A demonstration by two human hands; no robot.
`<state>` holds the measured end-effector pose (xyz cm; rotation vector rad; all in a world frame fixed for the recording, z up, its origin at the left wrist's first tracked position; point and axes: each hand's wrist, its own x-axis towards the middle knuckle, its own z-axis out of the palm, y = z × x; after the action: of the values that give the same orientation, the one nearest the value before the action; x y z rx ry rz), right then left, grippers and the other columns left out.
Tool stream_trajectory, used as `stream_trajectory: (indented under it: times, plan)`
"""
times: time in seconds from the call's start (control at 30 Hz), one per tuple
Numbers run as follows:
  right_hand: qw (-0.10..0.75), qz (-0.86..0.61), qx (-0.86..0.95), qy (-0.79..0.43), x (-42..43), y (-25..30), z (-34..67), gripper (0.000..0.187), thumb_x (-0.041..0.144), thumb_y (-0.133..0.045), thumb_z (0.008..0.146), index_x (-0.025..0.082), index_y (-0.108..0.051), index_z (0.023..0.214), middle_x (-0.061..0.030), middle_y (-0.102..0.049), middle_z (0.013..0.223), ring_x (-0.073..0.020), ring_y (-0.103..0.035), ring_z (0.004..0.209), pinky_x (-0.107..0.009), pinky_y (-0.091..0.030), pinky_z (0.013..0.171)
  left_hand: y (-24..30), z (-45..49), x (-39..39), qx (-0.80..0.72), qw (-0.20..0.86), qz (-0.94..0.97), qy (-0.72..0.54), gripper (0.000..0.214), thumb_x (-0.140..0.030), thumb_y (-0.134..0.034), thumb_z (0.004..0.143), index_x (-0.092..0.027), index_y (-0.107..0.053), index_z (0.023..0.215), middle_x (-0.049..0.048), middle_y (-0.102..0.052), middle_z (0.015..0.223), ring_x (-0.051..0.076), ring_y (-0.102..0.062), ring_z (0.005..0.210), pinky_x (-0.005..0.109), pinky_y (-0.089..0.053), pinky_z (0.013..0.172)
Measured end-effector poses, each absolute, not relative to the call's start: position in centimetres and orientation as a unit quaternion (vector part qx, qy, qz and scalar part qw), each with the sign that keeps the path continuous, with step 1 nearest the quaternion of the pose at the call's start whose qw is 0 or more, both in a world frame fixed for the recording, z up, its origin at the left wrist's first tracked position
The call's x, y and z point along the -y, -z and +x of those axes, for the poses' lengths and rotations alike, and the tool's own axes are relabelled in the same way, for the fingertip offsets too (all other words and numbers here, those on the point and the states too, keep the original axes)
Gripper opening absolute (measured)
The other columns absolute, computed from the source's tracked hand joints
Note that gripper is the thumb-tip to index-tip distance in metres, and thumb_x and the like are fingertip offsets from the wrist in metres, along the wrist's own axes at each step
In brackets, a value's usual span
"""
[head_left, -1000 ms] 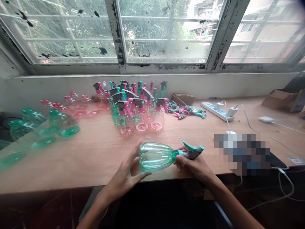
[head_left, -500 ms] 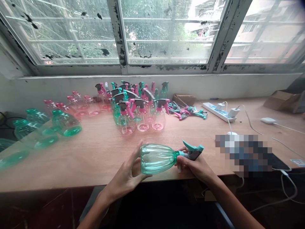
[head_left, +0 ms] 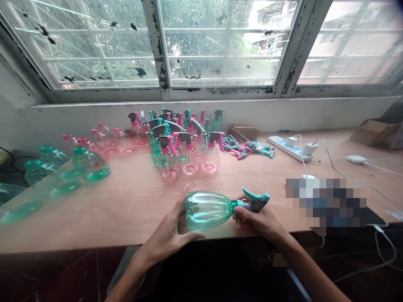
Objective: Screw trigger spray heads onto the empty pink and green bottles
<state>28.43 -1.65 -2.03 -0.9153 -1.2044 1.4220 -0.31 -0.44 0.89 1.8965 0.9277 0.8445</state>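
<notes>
Left hand (head_left: 165, 235): thumb has eased away from the plastic since a second ago; now spread loosely about the bottle's base, thumb apart from it, though whether the fingers touch behind cannot be told.
Right hand (head_left: 263, 222): fingers closed around the collar where bottle and trigger meet.
Green spray bottle (head_left: 208, 210): held on its side over the desk's near edge, base toward nine o'clock, neck toward three; clear ribbed walls, teal-and-grey trigger head (head_left: 258, 202) fitted.
Sticker (head_left: 395, 215): on the desk (head_left: 132, 205) at three o'clock from the held bottle; print too small to read.
Power strip (head_left: 286, 149): two o'clock, blue markings illegible, white plugs (head_left: 310, 149) seated in it.
Finished-looking bottles (head_left: 189, 158): upright cluster at twelve o'clock, pink and green, trigger heads on; contents hard to judge.
Pink bottles (head_left: 119, 141): bare-necked, ten o'clock, near the wall.
Green bottles (head_left: 91, 165): bare-necked too, between nine and ten, partly smeared in view.
Loose trigger heads (head_left: 248, 149): heaped at one o'clock, pink and teal.
Cardboard carton (head_left: 374, 133): two o'clock, far side; its inside is hidden.
</notes>
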Motion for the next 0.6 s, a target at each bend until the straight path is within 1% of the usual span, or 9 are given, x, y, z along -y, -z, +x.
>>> stream_trajectory:
  times: [0.07, 0.2, 0.23, 0.3, 0.37, 0.4, 0.47, 0.53, 0.6]
  plan:
    - [0.505, -0.383, 0.504, -0.587, 1.6, 2.14, 28.53, 0.027, 0.037, -0.08, 0.086, 0.018, -0.07, 0.102, -0.0016, -0.074, 0.068, -0.0171, -0.067, 0.059, -0.03, -0.051, 0.061, -1.12, -0.41, 0.45, -0.367, 0.416, 0.759, -0.341, 0.115, -0.027, -0.083, 0.082, -0.039, -0.002, 0.162, 0.0089, -0.034, 0.165, 0.034, -0.046, 0.144, 0.048, -0.042, 0.118]
    - [0.504, -0.387, 0.506, -0.583, 1.48, 2.23, 28.7, 0.025, 0.038, -0.079, 0.088, 0.018, -0.07, 0.101, -0.0011, -0.073, 0.066, -0.017, -0.067, 0.06, -0.029, -0.048, 0.061, -1.07, -0.57, 0.38, -0.365, 0.372, 0.782, -0.34, 0.1, -0.027, -0.081, 0.085, -0.039, -0.016, 0.161, 0.0072, -0.031, 0.166, 0.034, -0.038, 0.148, 0.048, -0.036, 0.121]
    - [0.506, -0.386, 0.506, -0.583, 1.46, 2.21, 28.71, 0.025, 0.038, -0.078, 0.088, 0.018, -0.07, 0.1, -0.0013, -0.074, 0.067, -0.0167, -0.066, 0.06, -0.028, -0.048, 0.06, -0.96, -0.57, 0.37, -0.361, 0.378, 0.783, -0.337, 0.097, -0.027, -0.077, 0.088, -0.04, -0.015, 0.161, 0.0071, -0.031, 0.167, 0.033, -0.041, 0.147, 0.048, -0.038, 0.12]
    - [0.51, -0.382, 0.503, -0.585, 1.44, 2.15, 28.69, 0.026, 0.039, -0.079, 0.087, 0.018, -0.07, 0.098, -0.002, -0.075, 0.071, -0.0159, -0.065, 0.058, -0.028, -0.047, 0.058, -0.77, -0.54, 0.37, -0.355, 0.409, 0.773, -0.331, 0.095, -0.026, -0.071, 0.093, -0.041, -0.007, 0.161, 0.0081, -0.029, 0.167, 0.032, -0.049, 0.141, 0.048, -0.044, 0.115]
    - [0.511, -0.379, 0.502, -0.586, 1.41, 2.16, 28.65, 0.027, 0.04, -0.079, 0.087, 0.018, -0.07, 0.099, -0.0019, -0.075, 0.071, -0.0159, -0.065, 0.058, -0.028, -0.047, 0.058, -0.77, -0.51, 0.4, -0.354, 0.434, 0.76, -0.328, 0.103, -0.027, -0.072, 0.092, -0.041, 0.003, 0.161, 0.0093, -0.027, 0.168, 0.032, -0.052, 0.139, 0.048, -0.046, 0.114]
    - [0.51, -0.38, 0.502, -0.586, 1.4, 2.21, 28.64, 0.028, 0.04, -0.079, 0.087, 0.018, -0.071, 0.1, -0.0015, -0.074, 0.069, -0.0163, -0.065, 0.059, -0.028, -0.047, 0.059, -0.85, -0.51, 0.42, -0.353, 0.44, 0.757, -0.33, 0.108, -0.027, -0.075, 0.09, -0.04, 0.005, 0.161, 0.0096, -0.026, 0.168, 0.033, -0.049, 0.141, 0.05, -0.044, 0.116]
    - [0.506, -0.387, 0.502, -0.585, 1.36, 2.39, 28.65, 0.03, 0.041, -0.079, 0.086, 0.017, -0.071, 0.103, -0.0007, -0.072, 0.064, -0.0175, -0.065, 0.06, -0.029, -0.047, 0.06, -1.1, -0.57, 0.45, -0.353, 0.437, 0.756, -0.336, 0.11, -0.029, -0.079, 0.086, -0.038, 0.0, 0.162, 0.0093, -0.026, 0.168, 0.035, -0.04, 0.147, 0.052, -0.037, 0.12]
    - [0.504, -0.395, 0.502, -0.582, 1.28, 2.61, 28.69, 0.032, 0.042, -0.08, 0.085, 0.017, -0.071, 0.104, -0.0006, -0.072, 0.064, -0.0182, -0.065, 0.06, -0.029, -0.047, 0.06, -1.28, -0.65, 0.45, -0.357, 0.425, 0.761, -0.336, 0.103, -0.031, -0.08, 0.086, -0.036, -0.011, 0.162, 0.0083, -0.027, 0.168, 0.036, -0.033, 0.151, 0.052, -0.034, 0.122]
    - [0.506, -0.397, 0.501, -0.578, 1.2, 2.79, 28.74, 0.032, 0.042, -0.079, 0.085, 0.017, -0.071, 0.102, -0.0016, -0.072, 0.068, -0.0177, -0.065, 0.059, -0.029, -0.046, 0.058, -1.26, -0.71, 0.44, -0.362, 0.416, 0.766, -0.331, 0.098, -0.03, -0.079, 0.087, -0.038, -0.016, 0.161, 0.0072, -0.026, 0.169, 0.036, -0.035, 0.15, 0.051, -0.036, 0.121]
